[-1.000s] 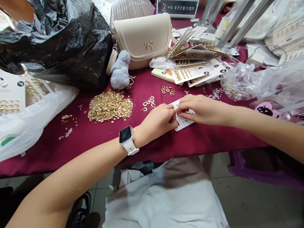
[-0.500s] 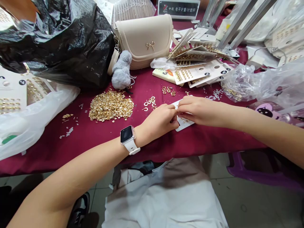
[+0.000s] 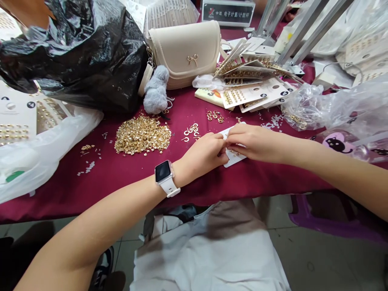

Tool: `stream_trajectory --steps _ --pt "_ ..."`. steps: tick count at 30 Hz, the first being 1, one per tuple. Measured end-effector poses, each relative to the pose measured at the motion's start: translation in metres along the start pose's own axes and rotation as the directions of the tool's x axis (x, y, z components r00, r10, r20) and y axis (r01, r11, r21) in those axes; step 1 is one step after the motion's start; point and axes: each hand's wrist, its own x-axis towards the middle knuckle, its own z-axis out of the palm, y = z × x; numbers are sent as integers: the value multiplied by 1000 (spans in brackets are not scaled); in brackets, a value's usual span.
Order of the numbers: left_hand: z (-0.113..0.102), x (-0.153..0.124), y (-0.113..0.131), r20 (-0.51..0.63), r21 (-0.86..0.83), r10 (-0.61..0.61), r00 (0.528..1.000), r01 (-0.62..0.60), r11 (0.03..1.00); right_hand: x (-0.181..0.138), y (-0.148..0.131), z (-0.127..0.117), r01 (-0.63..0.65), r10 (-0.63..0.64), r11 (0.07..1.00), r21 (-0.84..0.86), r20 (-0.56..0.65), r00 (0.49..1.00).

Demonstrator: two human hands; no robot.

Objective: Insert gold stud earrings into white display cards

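A small white card with gold pieces on it lies under my hands on the burgundy tablecloth. My left hand, with a white-strapped smartwatch on its wrist, pinches the card's upper edge. My right hand meets it there, fingers closed on the card. Whatever small piece lies between the fingertips is hidden. Left of my hands sits a heap of small gold parts. Loose gold hooks and gold rings lie just beyond my fingers.
A black plastic bag, a beige handbag and a grey plush charm stand at the back. Stacked gold-jewellery cards lie back right, beside clear plastic bags. Metal rods rise behind them. The table's front edge runs below my forearms.
The view has shifted slightly, moving the table items a little. My hands stay together at the card's edge, with only small finger movement.
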Motion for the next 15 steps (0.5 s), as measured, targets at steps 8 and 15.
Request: stream_trajectory --steps 8,15 --pt "2 0 0 -5 -34 -14 1000 14 999 4 -17 -5 -335 331 938 88 64 942" --pt "2 0 -1 -11 -88 -30 999 29 996 1 -16 -3 -345 355 912 223 -5 935"
